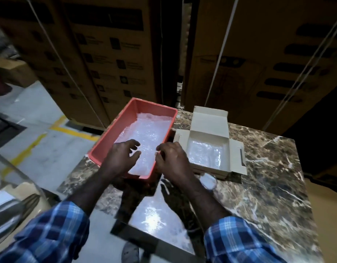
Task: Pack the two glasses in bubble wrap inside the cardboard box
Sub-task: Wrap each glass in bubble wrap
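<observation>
Over the near end of the red tray [107, 137], both hands hovered with their fingers loosely bent and spread, gripping nothing. The left hand [120, 156] reached in from the lower left, its forearm crossing the tray's near corner and its fingertips hanging just above the bubble wrap [146, 133] that lined the tray. The right hand [173, 161] sat just beside it, over the tray's right rim, knuckles up and fingers pointing toward the left hand; the 2 hands were close but apart. Whether either fingertip touched the wrap could not be told.

The tray lay with its long axis running from the person away and slightly to the right. Just to its right on the marble table [268, 177] stood the cardboard box [207, 147], open, its lid flap pointing away from the person and its side flaps spread flat; more clear wrap lay inside it. A small clear object [208, 182], perhaps a glass, lay against the box's near edge beside the right wrist, too blurred to identify. Blue checked sleeves [55, 234] covered both arms.
</observation>
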`<state>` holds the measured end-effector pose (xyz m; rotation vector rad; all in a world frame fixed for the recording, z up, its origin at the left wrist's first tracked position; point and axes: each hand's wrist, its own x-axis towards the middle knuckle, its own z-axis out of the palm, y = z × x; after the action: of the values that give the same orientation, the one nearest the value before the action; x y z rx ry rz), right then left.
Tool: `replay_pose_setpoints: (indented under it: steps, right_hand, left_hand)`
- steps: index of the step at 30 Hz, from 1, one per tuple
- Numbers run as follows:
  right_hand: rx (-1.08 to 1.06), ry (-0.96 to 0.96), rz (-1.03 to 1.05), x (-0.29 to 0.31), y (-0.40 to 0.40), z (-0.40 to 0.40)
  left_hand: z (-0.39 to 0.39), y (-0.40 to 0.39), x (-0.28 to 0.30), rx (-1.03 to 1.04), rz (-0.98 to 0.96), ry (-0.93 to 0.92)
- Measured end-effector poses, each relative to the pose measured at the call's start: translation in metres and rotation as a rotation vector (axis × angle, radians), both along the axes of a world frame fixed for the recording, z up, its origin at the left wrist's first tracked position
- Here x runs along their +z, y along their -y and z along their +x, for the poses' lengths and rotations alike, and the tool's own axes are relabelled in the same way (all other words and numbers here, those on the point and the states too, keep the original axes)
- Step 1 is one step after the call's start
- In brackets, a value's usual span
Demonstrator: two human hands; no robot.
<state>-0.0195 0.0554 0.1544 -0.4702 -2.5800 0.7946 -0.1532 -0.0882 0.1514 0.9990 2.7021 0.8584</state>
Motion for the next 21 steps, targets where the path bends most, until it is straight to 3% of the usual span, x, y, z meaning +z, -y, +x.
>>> replay_pose_setpoints:
  steps: [3,7,14,21]
  right_hand:
    - [0.084,0.119,0.040,-0.006,0.023,-0.051]
    - [0.137,0.444,0.150,-0.026,0.035,-0.093]
    - [0.110,0.773,0.156,-0.068,0.056,-0.123]
    - [0.050,0.787,0.154,-0.078,0.053,-0.124]
  left_hand:
    - [-0.062,0.015,-0.009,-0.126,-0.328,0.048]
    - [-0.099,0.012,-0.027,-0.362,-0.673,0.060]
    - [-0.121,0.002,-0.074,-0.539,-0.813,0.148]
    - [-0.128,-0.003,-0.090,-0.586,-0.772,0.103]
